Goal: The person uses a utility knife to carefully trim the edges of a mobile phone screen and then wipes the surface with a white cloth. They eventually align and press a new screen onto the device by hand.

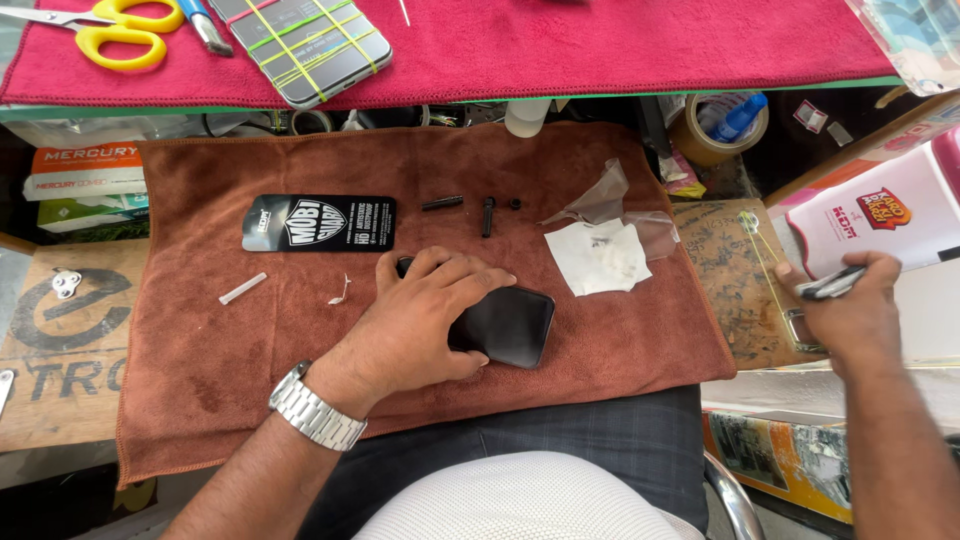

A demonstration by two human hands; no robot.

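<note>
My left hand [425, 315] lies palm-down with fingers spread over a black, glossy, flat rectangular phone with rounded corners [510, 325], pressing it onto the rust-brown cloth [200, 380] spread across my lap and the bench edge. The hand is flat, not clenched; it covers the phone's upper left part, and the lower right corner shows bare and reflective. A steel link wristwatch [315, 410] sits on that wrist.

My right hand [850, 300] is off to the right, past the cloth's edge, closed around a slim dark tool with a pale metal part [830, 286] that pokes out leftward between the fingers. Just above it stands a white and pink box [880, 215].

On the cloth, above the phone, lies a black flat packet with white print [320, 222], and right of it several small black parts [480, 208]. A white paper square [598, 256] lies right of the phone, with tiny pieces on it too small to make out, and a crumpled clear plastic wrapper [605, 198] touches its upper edge. A short white stick [243, 288] lies at the left.

Farther up, a pink-red towel [600, 45] carries yellow-handled scissors [115, 30] and a second phone bound with yellow-green rubber bands [300, 42]. A roll of brown tape [715, 135] holds a blue-capped item inside its ring.
</note>
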